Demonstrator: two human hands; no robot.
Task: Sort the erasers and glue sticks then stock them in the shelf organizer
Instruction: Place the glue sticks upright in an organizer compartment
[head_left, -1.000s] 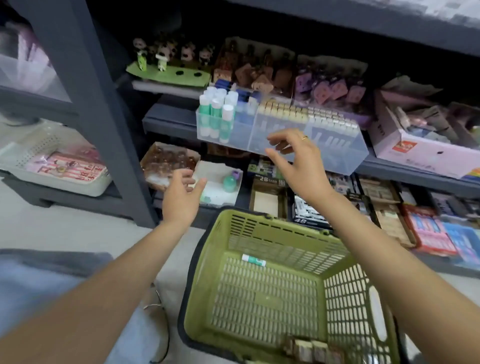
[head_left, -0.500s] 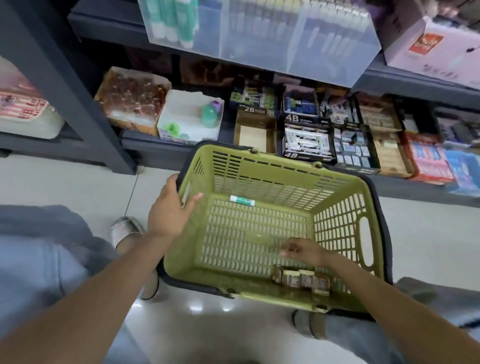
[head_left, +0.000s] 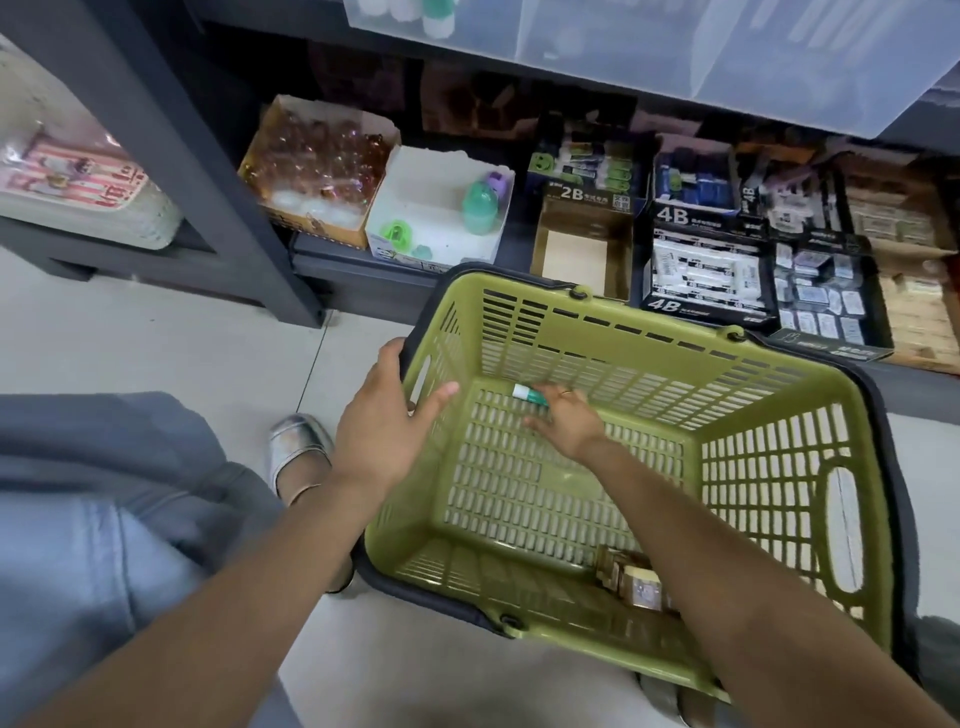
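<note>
Two hands at a green basket on the floor below the stocked shelves.

The left hand (head_left: 382, 426) rests on the basket's (head_left: 789, 457) left rim, fingers straight and relaxed, gripping nothing; further right, the right hand (head_left: 563, 422) reaches down to the basket floor near the far wall, its fingers curled on the glue stick (head_left: 529, 394), whose white cap and green body show just left of them; a few small brown erasers (head_left: 631, 578) lie in the near right corner, partly hidden by the right forearm; the clear shelf organizer (head_left: 675, 47) sits on the shelf above, at the top edge.
</note>
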